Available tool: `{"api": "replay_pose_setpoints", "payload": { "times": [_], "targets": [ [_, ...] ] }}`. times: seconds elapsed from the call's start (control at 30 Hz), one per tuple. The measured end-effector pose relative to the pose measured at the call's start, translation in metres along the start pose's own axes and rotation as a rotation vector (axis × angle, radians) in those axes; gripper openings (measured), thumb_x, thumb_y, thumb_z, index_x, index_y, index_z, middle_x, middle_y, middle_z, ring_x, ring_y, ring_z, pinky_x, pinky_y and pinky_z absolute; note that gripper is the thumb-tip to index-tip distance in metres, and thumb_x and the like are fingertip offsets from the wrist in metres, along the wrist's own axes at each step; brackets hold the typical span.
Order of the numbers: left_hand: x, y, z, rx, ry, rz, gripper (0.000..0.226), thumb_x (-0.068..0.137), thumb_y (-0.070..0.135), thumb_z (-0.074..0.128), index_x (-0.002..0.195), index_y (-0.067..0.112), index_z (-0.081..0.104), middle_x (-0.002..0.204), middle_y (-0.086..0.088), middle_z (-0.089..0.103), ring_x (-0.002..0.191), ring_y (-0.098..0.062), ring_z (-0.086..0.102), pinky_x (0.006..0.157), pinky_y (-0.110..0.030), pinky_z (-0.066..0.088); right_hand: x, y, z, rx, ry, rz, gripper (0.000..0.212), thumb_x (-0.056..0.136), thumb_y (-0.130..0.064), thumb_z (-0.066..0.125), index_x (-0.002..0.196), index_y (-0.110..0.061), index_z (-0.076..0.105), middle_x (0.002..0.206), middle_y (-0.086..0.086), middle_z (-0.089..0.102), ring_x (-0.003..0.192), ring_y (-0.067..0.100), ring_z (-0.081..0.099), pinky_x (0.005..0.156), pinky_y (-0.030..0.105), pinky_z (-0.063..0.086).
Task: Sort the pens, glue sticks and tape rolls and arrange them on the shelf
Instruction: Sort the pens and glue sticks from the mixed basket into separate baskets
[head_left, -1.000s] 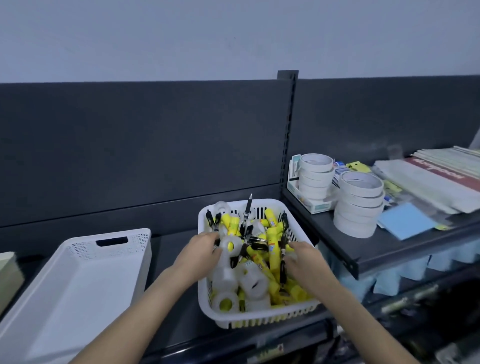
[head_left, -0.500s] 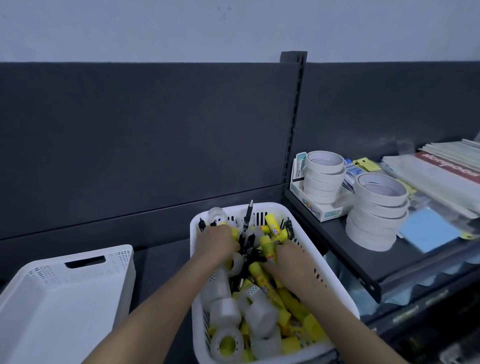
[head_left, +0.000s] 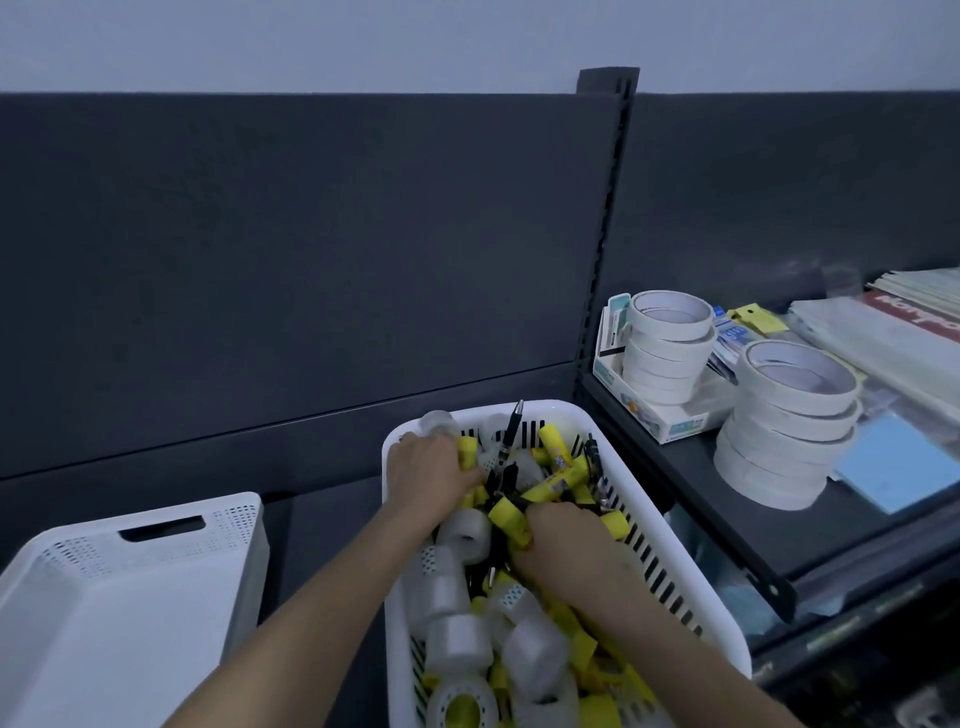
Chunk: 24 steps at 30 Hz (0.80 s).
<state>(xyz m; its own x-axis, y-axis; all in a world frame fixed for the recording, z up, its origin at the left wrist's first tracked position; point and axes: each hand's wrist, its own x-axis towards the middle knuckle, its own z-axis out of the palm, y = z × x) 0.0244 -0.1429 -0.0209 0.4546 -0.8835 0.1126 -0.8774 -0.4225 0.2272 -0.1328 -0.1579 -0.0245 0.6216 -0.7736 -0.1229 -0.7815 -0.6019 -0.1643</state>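
A white slotted basket (head_left: 670, 566) in front of me holds a jumble of yellow glue sticks (head_left: 558, 486), black pens (head_left: 511, 428) and clear tape rolls (head_left: 460, 642). Both my hands are buried in the pile. My left hand (head_left: 428, 473) lies at the basket's far left with its fingers curled round a yellow glue stick (head_left: 467, 451). My right hand (head_left: 563, 545) is in the middle, its fingers curled down into glue sticks and pens; what it grips is hidden.
A second white basket (head_left: 130, 582) stands to the left. On the dark shelf (head_left: 727, 525) to the right are two stacks of white tape rolls (head_left: 787, 421), a small box (head_left: 670, 423), a blue pad (head_left: 904, 467) and papers (head_left: 883, 338).
The view has closed in on the basket. Both hands have dug deeper into the pile, the left at the far left and the right toward the middle.
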Motion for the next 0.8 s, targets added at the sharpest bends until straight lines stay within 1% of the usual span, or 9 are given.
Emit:
{"api": "replay_pose_setpoints", "payload": {
  "times": [0.1, 0.2, 0.27, 0.4, 0.47, 0.53, 0.63, 0.73, 0.8],
  "targets": [
    [0.0, 0.004, 0.005, 0.064, 0.018, 0.016, 0.036, 0.085, 0.05, 0.052, 0.088, 0.014, 0.048, 0.098, -0.007, 0.06, 0.099, -0.027, 0.049, 0.081, -0.033, 0.034, -0.001, 0.003, -0.002, 0.085, 0.071, 0.027, 0.038, 0.085, -0.024, 0.054, 0.059, -0.016, 0.027, 0.06, 0.003, 0.039, 0.054, 0.018, 0.036, 0.046, 0.027, 0.025],
    [0.003, 0.009, 0.007, 0.095, -0.023, 0.031, 0.044, 0.085, 0.051, 0.052, 0.108, 0.013, 0.048, 0.108, -0.008, 0.058, 0.107, -0.028, 0.047, 0.085, -0.035, 0.034, 0.002, 0.015, -0.007, 0.37, 0.172, 0.077, 0.026, 0.083, -0.02, 0.055, 0.065, -0.007, 0.043, 0.069, 0.012, 0.059, 0.066, 0.026, 0.053, 0.054, 0.033, 0.041],
    [0.007, 0.013, 0.009, 0.022, -0.058, 0.049, 0.045, 0.084, 0.049, 0.056, 0.109, 0.013, 0.046, 0.106, -0.007, 0.059, 0.106, -0.028, 0.049, 0.081, -0.036, 0.036, 0.003, 0.022, -0.012, 0.52, 0.247, 0.11, 0.023, 0.084, -0.016, 0.055, 0.065, -0.006, 0.045, 0.066, 0.011, 0.058, 0.064, 0.025, 0.054, 0.058, 0.036, 0.044],
    [0.013, 0.022, 0.013, -0.261, -0.226, 0.083, 0.04, 0.085, 0.026, 0.061, 0.114, 0.006, 0.043, 0.103, -0.013, 0.062, 0.092, -0.028, 0.06, 0.068, -0.035, 0.045, -0.004, 0.029, -0.014, 0.703, 0.309, 0.133, 0.024, 0.087, -0.012, 0.051, 0.065, -0.007, 0.046, 0.065, 0.009, 0.055, 0.069, 0.029, 0.056, 0.063, 0.039, 0.045],
    [0.015, 0.027, 0.012, -0.32, -0.263, 0.084, 0.035, 0.084, 0.018, 0.063, 0.111, 0.004, 0.046, 0.102, -0.014, 0.06, 0.09, -0.026, 0.058, 0.065, -0.031, 0.04, -0.007, 0.031, -0.013, 0.82, 0.325, 0.137, 0.018, 0.088, -0.011, 0.051, 0.074, 0.0, 0.052, 0.069, 0.014, 0.058, 0.071, 0.031, 0.058, 0.067, 0.044, 0.048],
    [0.016, 0.029, 0.014, -0.402, -0.267, 0.047, 0.017, 0.082, 0.013, 0.065, 0.09, 0.007, 0.052, 0.086, -0.009, 0.057, 0.074, -0.018, 0.052, 0.059, -0.026, 0.035, -0.008, 0.032, -0.012, 0.903, 0.343, 0.139, 0.014, 0.088, -0.015, 0.052, 0.084, -0.002, 0.056, 0.076, 0.016, 0.063, 0.076, 0.032, 0.06, 0.071, 0.047, 0.049],
    [0.019, 0.028, 0.021, -0.536, -0.264, -0.046, 0.031, 0.077, 0.007, 0.068, 0.062, 0.018, 0.043, 0.064, -0.002, 0.047, 0.058, -0.012, 0.043, 0.051, -0.023, 0.032, -0.007, 0.034, -0.009, 0.956, 0.337, 0.145, 0.018, 0.085, -0.025, 0.052, 0.092, -0.01, 0.058, 0.084, 0.014, 0.065, 0.081, 0.03, 0.062, 0.076, 0.05, 0.051],
    [0.013, 0.03, 0.016, -0.637, -0.163, -0.037, 0.018, 0.075, 0.006, 0.069, 0.073, 0.015, 0.053, 0.074, -0.006, 0.055, 0.072, -0.022, 0.054, 0.062, -0.027, 0.041, -0.008, 0.037, -0.01, 0.992, 0.308, 0.157, 0.011, 0.087, -0.019, 0.053, 0.09, -0.01, 0.058, 0.084, 0.015, 0.064, 0.082, 0.032, 0.061, 0.076, 0.05, 0.051],
    [0.006, 0.032, 0.004, -0.745, -0.04, -0.012, 0.022, 0.075, 0.006, 0.071, 0.091, 0.015, 0.06, 0.076, 0.001, 0.057, 0.077, -0.02, 0.055, 0.06, -0.019, 0.042, -0.01, 0.036, -0.014, 1.02, 0.311, 0.129, 0.006, 0.088, -0.014, 0.054, 0.09, -0.012, 0.059, 0.086, 0.013, 0.065, 0.084, 0.03, 0.062, 0.077, 0.049, 0.051]
  ]
}}
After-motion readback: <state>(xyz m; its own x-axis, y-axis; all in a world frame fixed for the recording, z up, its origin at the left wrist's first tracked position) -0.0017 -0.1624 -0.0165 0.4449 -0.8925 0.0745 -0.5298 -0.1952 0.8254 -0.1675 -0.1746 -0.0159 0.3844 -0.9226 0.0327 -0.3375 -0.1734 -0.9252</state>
